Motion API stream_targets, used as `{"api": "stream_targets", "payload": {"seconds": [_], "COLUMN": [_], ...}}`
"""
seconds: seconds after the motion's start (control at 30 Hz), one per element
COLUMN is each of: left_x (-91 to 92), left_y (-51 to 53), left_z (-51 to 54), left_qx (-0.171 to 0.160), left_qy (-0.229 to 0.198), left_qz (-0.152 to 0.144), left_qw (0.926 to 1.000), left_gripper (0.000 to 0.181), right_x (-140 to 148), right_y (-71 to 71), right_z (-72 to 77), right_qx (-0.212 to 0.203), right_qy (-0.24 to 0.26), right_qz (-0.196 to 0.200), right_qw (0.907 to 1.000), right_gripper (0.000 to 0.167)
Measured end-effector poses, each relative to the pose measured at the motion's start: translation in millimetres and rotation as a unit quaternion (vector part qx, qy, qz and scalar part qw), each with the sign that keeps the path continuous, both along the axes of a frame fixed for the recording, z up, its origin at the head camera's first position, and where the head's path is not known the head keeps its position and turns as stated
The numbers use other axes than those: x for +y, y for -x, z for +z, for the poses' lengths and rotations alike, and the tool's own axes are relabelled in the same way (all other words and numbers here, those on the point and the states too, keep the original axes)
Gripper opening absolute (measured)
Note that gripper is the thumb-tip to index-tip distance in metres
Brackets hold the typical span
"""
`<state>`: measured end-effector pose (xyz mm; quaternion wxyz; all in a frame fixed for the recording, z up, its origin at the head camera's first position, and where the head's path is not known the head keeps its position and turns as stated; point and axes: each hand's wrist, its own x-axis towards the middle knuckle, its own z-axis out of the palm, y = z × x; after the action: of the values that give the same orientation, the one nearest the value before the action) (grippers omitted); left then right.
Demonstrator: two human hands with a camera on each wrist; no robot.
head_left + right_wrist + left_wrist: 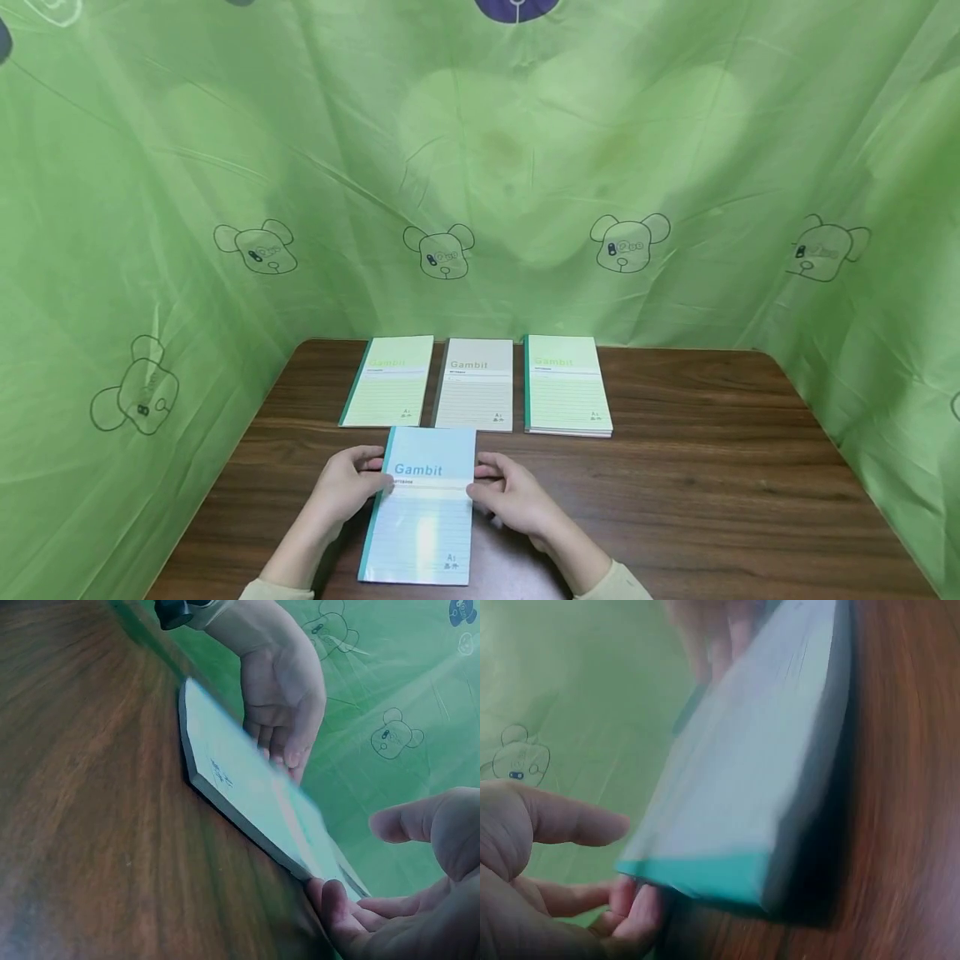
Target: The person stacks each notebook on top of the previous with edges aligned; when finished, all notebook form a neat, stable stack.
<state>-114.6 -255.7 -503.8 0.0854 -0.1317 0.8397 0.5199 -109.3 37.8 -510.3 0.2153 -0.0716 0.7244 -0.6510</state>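
The step looks like steadying the blue notebook [420,533] between two hands, and it calls for an even touch: the left hand [347,483] should bear on the spine just as firmly as the right hand [517,500] bears on the opposite side, or the notebook may twist. Its top end comes close to the row along the far edge of the worktop [712,483] — a yellow-green notebook [390,383], a grey notebook [474,400], then a pale green pile [566,392] — so any movement that way is best low and slow.

The left hand holds the teal spine side with bent fingers, its thumb just off the cover in the left wrist view. The blue notebook is left of centre, toward the worktop's near edge; whether it is slightly raised, I cannot tell. The right hand grips the other long side with curled fingertips, thumb clear of the cover in the right wrist view.
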Motion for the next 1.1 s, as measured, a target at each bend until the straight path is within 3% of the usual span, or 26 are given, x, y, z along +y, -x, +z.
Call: {"api": "stream_targets", "payload": {"seconds": [0.3, 0.5, 0.73, 0.97, 1.1], "left_x": [1.0, 5.0, 10.0, 16.2, 20.5], "left_y": [-3.0, 1.8, 5.2, 6.0, 4.7], "left_z": [2.1, 0.2, -4.9, -10.2, -12.1], "left_qx": [0.018, 0.048, 0.056, 0.058, 0.064], "left_qy": [-0.058, -0.076, -0.09, -0.126, -0.15], "left_qz": [-0.026, -0.013, 0.008, 0.025, 0.017], "left_qw": [0.9978, 0.9959, 0.9943, 0.99, 0.9864], "left_gripper": [0.058, 0.054, 0.046, 0.043, 0.051], "right_x": [3, 2, -1, 1, 3], "right_y": [-0.3, 0.8, 3.0, 5.1, 6.5], "right_z": [-3.0, -3.8, -6.0, -5.3, -4.9], "right_qx": [0.007, 0.001, 0.0, 0.02, 0.027], "right_qy": [0.001, 0.005, 0.014, 0.028, 0.055], "right_qz": [-0.017, -0.023, -0.035, -0.077, -0.09], "right_qw": [0.9998, 0.9997, 0.9993, 0.9965, 0.994], "right_gripper": [0.076, 0.08, 0.089, 0.079, 0.076]}}
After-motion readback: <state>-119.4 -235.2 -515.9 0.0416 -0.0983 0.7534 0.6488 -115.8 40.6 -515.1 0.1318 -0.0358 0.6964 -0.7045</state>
